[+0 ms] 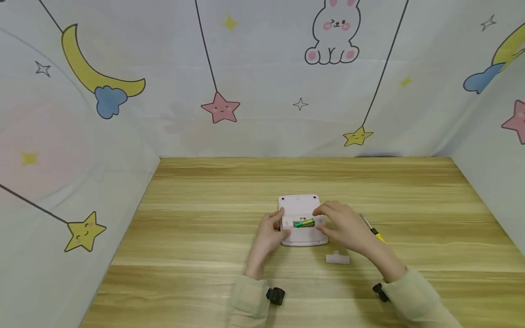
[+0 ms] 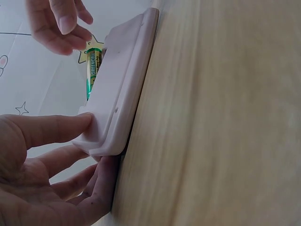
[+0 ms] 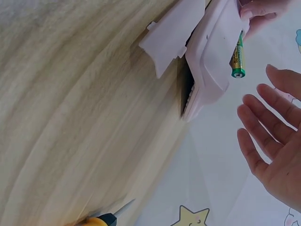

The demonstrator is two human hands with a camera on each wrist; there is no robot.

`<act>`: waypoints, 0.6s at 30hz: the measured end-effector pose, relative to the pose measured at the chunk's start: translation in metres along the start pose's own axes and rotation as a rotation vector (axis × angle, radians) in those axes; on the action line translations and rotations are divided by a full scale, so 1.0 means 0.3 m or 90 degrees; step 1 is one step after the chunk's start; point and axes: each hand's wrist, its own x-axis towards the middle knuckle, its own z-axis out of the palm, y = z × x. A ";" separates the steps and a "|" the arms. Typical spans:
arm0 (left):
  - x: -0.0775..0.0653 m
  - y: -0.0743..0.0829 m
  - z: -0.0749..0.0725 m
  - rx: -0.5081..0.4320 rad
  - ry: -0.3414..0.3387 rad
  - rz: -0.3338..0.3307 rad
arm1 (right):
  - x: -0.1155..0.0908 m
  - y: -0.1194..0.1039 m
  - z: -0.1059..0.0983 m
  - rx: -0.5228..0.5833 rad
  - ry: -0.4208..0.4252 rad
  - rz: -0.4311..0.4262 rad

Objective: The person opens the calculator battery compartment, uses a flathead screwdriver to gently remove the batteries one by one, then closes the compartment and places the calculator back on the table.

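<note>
A pale pink calculator (image 1: 301,205) lies face down on the wooden table, its battery slot uncovered. One green and gold battery (image 1: 305,223) sits tilted in that slot, one end raised above the back, as the right wrist view also shows the battery (image 3: 238,61). My left hand (image 1: 268,234) grips the calculator's left side, thumb on the back and fingers at the edge and underneath. Over the right side hovers my right hand (image 1: 346,225), fingers spread and loosely bent. In the right wrist view a gap separates the right hand (image 3: 277,132) from the battery.
The small pink battery cover (image 1: 338,259) lies near the calculator's lower right corner. A yellow and black screwdriver (image 1: 374,231) rests beyond the right hand, partly hidden by the forearm. Behind the table (image 1: 197,196) hangs a printed cloth (image 1: 262,132), with more cloth at both sides.
</note>
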 end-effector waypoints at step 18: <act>0.008 -0.012 0.001 -0.005 -0.003 0.009 | 0.059 0.001 0.049 -0.011 -0.025 -0.085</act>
